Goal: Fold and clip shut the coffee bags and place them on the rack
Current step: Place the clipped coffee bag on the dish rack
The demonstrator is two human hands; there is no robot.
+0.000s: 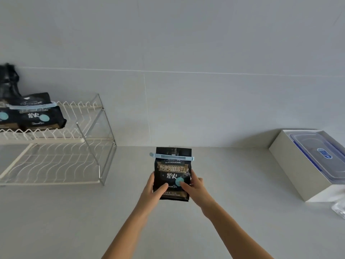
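Pale grey counter (pixel 233 184) ran back to a plain white wall. Over it, the left hand (pixel 155 188) gripped the lower left edge of a black bag (pixel 172 171), thumb laid across its front, and the right hand (pixel 194 186) gripped the lower right edge the same way. That bag stood upright between both hands, its folded top pinched shut by a light blue clip (pixel 171 156) running across its width. Well to the left of the bag sat a white wire rack (pixel 56 161) with two tiers. On the rack's upper tier, more black bags (pixel 40 113) rested, one with a blue clip across it. Far to the right of the held bag lay a white box (pixel 298 165) with a clear plastic container (pixel 321 156) inside.
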